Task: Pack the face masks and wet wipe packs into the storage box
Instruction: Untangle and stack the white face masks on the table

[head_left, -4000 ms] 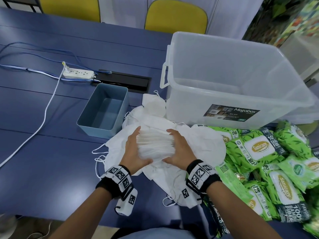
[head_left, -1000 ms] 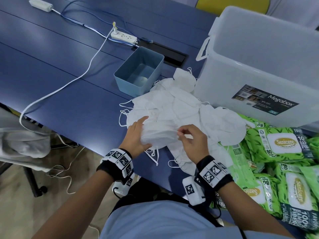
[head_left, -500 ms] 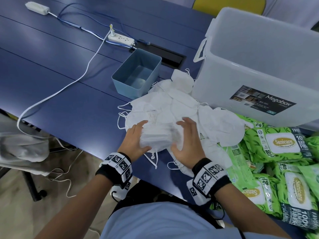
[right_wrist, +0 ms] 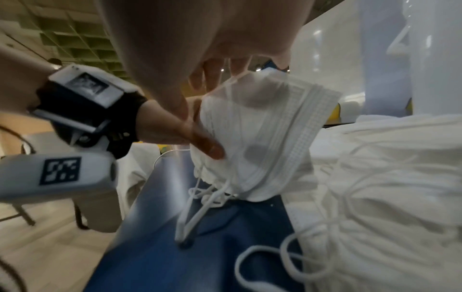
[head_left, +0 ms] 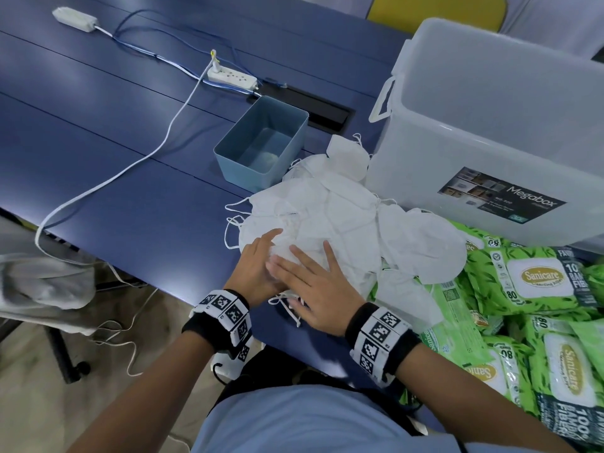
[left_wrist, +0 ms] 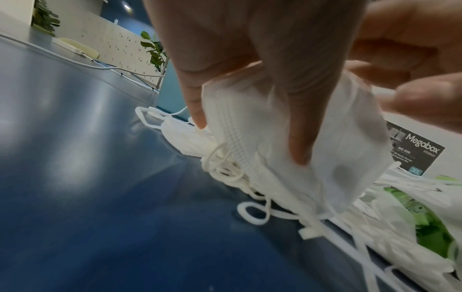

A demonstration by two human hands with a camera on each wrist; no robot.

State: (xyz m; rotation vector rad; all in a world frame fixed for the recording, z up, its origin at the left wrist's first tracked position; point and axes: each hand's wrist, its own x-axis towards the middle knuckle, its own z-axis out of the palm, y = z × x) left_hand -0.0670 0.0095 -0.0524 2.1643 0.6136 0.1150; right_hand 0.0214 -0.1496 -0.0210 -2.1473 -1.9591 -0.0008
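Note:
A loose pile of white face masks (head_left: 330,204) lies on the blue table in front of the clear storage box (head_left: 490,103). My left hand (head_left: 260,259) grips a small stack of masks (head_left: 281,253) from its left side, thumb against its face (right_wrist: 207,147). My right hand (head_left: 310,279) lies flat on top of that stack with fingers straight and spread. The stack (left_wrist: 287,138) hangs just above the table, ear loops dangling. Green wet wipe packs (head_left: 536,279) are heaped at the right. The inside of the box is hidden from view.
A small blue-grey bin (head_left: 261,152) stands left of the mask pile. A white power strip (head_left: 232,76) and its cables run across the far table. The near table edge (head_left: 183,289) is just left of my hands, with a chair and cloth below.
My right hand has come off the stack's right side and now lies flat over its top, beside the left hand. The left hand keeps its grip.

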